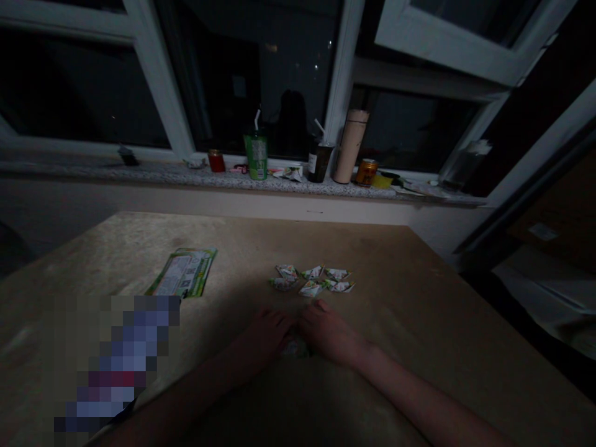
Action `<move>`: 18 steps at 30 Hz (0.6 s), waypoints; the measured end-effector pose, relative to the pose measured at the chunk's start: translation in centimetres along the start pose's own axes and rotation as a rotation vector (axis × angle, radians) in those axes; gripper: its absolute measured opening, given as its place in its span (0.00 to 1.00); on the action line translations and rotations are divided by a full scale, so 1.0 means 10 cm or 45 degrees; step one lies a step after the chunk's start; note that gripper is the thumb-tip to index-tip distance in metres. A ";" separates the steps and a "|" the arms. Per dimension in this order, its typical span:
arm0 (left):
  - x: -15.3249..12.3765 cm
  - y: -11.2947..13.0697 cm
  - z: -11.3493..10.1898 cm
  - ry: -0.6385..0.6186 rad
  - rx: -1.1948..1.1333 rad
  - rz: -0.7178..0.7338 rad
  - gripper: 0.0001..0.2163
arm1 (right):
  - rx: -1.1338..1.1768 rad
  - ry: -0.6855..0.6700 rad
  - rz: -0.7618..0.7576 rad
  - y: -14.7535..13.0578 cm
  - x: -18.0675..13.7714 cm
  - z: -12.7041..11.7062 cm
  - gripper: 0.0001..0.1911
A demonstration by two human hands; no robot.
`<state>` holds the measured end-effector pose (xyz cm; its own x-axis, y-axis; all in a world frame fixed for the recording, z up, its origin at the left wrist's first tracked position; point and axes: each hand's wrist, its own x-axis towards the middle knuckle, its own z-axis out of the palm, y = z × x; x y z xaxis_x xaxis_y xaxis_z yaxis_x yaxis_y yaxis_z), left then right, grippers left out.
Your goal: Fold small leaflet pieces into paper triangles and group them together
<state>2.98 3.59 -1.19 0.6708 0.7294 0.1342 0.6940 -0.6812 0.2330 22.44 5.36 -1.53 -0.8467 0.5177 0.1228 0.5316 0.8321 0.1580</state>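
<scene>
Both hands rest close together on the tan table (419,310), pressing down on a small folded piece of printed paper (295,348) that peeks out between them. My left hand (266,338) has its fingers curled over the paper's left side. My right hand (328,331) covers its right side, fingers bent. Just beyond the fingertips lie several small folded paper pieces (313,280) in a loose cluster. A green printed leaflet (184,273) lies flat farther left.
A blurred-out patch (116,366) covers part of the table at the near left. The stone windowsill (139,174) holds a green cup with a straw (256,155), a dark cup (319,161), a tall tan tumbler (350,148), a red can (216,161) and an orange can (365,172). The room is dim.
</scene>
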 end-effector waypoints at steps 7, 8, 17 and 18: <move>-0.01 0.00 0.09 0.027 0.056 -0.040 0.11 | -0.068 -0.016 0.082 -0.08 0.04 -0.01 0.05; -0.01 0.00 0.10 0.026 0.067 -0.046 0.11 | -0.068 -0.018 0.084 -0.08 0.04 0.00 0.05; -0.04 0.18 0.11 0.085 0.191 -0.234 0.13 | -0.007 -0.002 0.126 -0.09 0.05 0.01 0.04; -0.08 0.24 0.10 0.098 0.205 -0.256 0.13 | 0.001 0.002 0.129 -0.09 0.05 0.00 0.05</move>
<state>4.43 1.30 -1.72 0.4975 0.8497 0.1747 0.8483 -0.5187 0.1069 21.56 4.83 -1.66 -0.7886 0.5988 0.1398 0.6145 0.7756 0.1442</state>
